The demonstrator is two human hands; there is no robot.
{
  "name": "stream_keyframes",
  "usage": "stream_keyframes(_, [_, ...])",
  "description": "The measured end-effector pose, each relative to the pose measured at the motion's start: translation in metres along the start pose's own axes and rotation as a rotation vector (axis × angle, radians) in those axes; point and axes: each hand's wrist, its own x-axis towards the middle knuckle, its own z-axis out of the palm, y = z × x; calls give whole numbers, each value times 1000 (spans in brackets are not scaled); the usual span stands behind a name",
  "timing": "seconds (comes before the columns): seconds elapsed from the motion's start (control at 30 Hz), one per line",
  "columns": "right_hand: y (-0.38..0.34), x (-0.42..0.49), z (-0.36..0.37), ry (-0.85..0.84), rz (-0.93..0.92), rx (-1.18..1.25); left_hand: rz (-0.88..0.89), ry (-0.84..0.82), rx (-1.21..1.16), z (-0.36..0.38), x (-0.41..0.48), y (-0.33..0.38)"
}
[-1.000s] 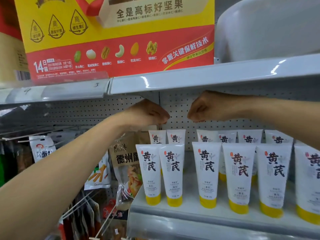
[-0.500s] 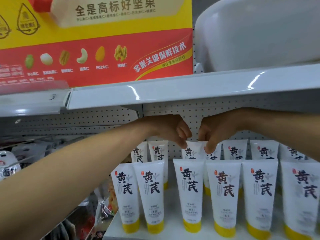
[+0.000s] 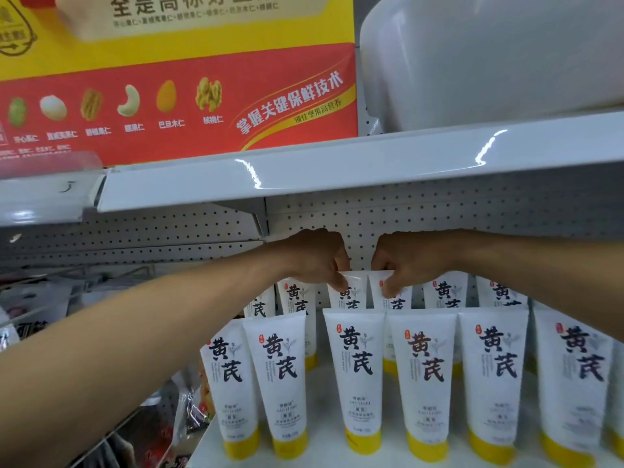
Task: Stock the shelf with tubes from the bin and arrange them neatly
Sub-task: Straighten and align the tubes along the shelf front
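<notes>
L hand [image 3: 314, 258] pinches the flat top crimp of one back-row tube [image 3: 349, 295] btwn thumb and curled fingers. The grip is narrow and closed on the edge. R hand [image 3: 410, 260] pinches the neighbour tube [image 3: 393, 300] the same way, fingers curled tight and a fingertip on the label front. Both hands are knuckles-up w/ a small gap btwn them. The two pinched tubes stand side by side, caps down, just behind the front row.

More back-row tubes [image 3: 445, 292] stand either side of the pinched pair, tops level w/ them and lower halves hidden.

The front row [image 3: 356, 373] has six tubes, white w/ yellow caps and dark-and-gold characters, all standing on their caps. The two at far left touch each other; the rest have slim gaps.

All the tubes sit on the white lower shelf [image 3: 324, 410], w/ grey pegboard [image 3: 439, 211] behind. Both forearms reach in under the upper shelf [image 3: 337, 170].

On that upper shelf:
- A red-and-yellow nut box [image 3: 169, 96] sits at left, closed, w/ nut pics on its face.
- A white tub [image 3: 489, 62] sits just beside it at right. Only its outer wall shows, so can't tell what's in it.

Snack bags [image 3: 192, 413] hang lower left, beside the shelf end, blurred.
</notes>
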Motion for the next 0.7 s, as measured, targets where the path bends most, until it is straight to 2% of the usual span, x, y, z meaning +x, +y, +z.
stream_keyframes(0.27, [1, 3, 1, -6, 3, 13, -24, 43, 44, 6, 3, -4])
stream_keyframes(0.4, [2, 5, 0, -19, 1, -5, -5, -26, -85, -1, -2, -5])
stream_keyframes(0.53, [4, 5, -3, 27, -34, 93, -1, 57, -206, -19, -11, -16])
stream_keyframes(0.7, [0, 11, -1, 49, -83, 205, -132, -133, -74, -18, -20, -43])
